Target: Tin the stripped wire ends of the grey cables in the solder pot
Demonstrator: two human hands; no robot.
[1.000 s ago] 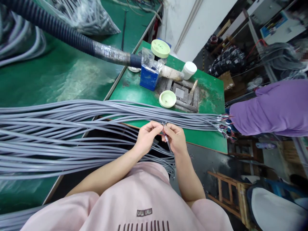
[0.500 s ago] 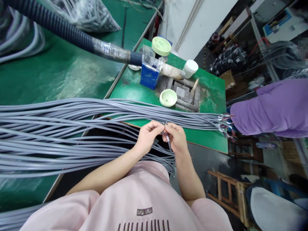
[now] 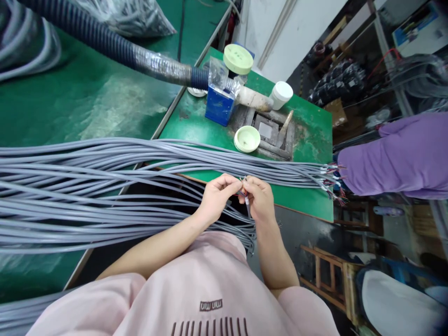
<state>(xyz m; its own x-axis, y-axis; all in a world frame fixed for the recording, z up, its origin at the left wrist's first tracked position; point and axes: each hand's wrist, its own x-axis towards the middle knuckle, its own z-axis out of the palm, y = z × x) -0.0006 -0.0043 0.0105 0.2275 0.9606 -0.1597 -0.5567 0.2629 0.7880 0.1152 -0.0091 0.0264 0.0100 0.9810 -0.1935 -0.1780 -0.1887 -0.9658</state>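
Note:
My left hand (image 3: pixel 221 196) and my right hand (image 3: pixel 259 196) meet just off the green table's near edge. Both pinch the thin coloured wires (image 3: pixel 244 190) fanning from the stripped end of a grey cable (image 3: pixel 248 207). Its sheath hangs below the wires, against my right palm. Tiny wire tips poke up between the fingertips; which strands each hand grips is too small to tell. A thick bundle of grey cables (image 3: pixel 210 158) lies just beyond my hands, its stripped coloured ends (image 3: pixel 334 182) at the table's right end. More grey cables (image 3: pixel 133 228) droop nearer my body.
Past the bundle stand a pale green dish (image 3: pixel 247 139), a sunken metal pot area (image 3: pixel 268 133) with a stick, a white tub (image 3: pixel 281 95) and a blue box (image 3: pixel 219 108). A ribbed hose (image 3: pixel 105 42) crosses overhead. A person in a purple top (image 3: pixel 395 158) is at right.
The view has shifted slightly. My hands keep the same pinch on the wires, with only slight finger movement.

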